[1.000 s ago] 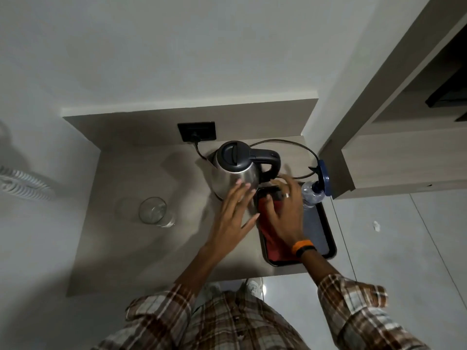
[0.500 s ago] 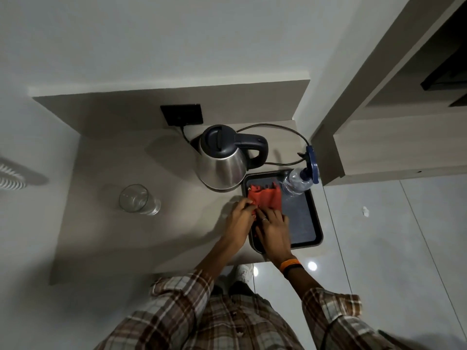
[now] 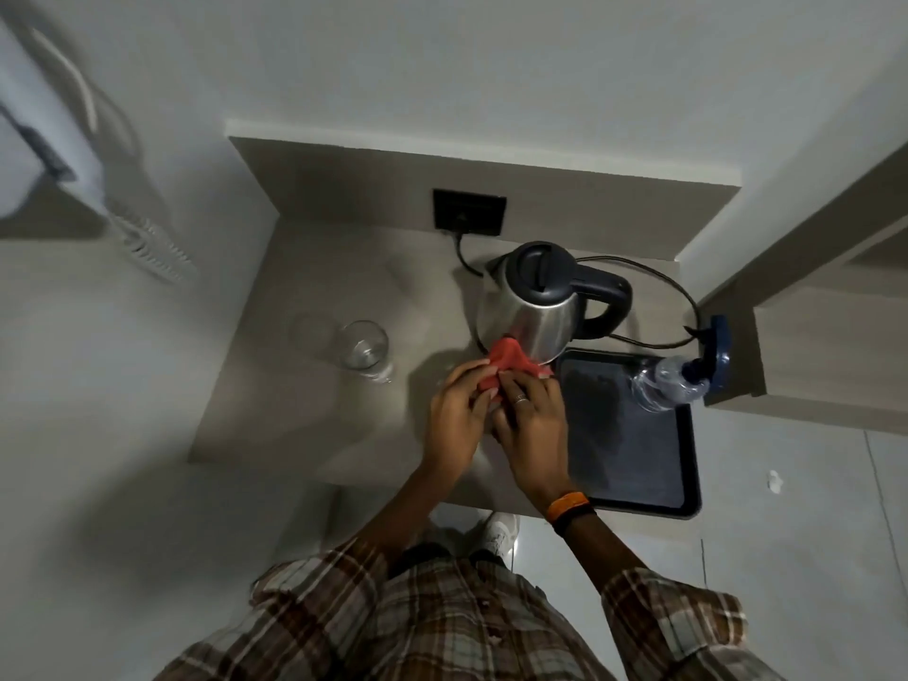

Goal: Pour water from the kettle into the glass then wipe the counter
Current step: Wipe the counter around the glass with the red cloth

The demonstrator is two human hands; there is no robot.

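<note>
I see the glass (image 3: 364,347) left of centre on the counter (image 3: 295,410). At centre, left hand (image 3: 454,407) and right hand (image 3: 533,425), palms down, together pinch a red cloth (image 3: 656,363) touching the steel kettle (image 3: 535,307).

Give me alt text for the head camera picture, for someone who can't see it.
Seen from above, a person's left hand and right hand hold a red cloth over a beige counter, just in front of a steel kettle. A glass stands to the left; a dark tray with a water bottle lies to the right.
</note>
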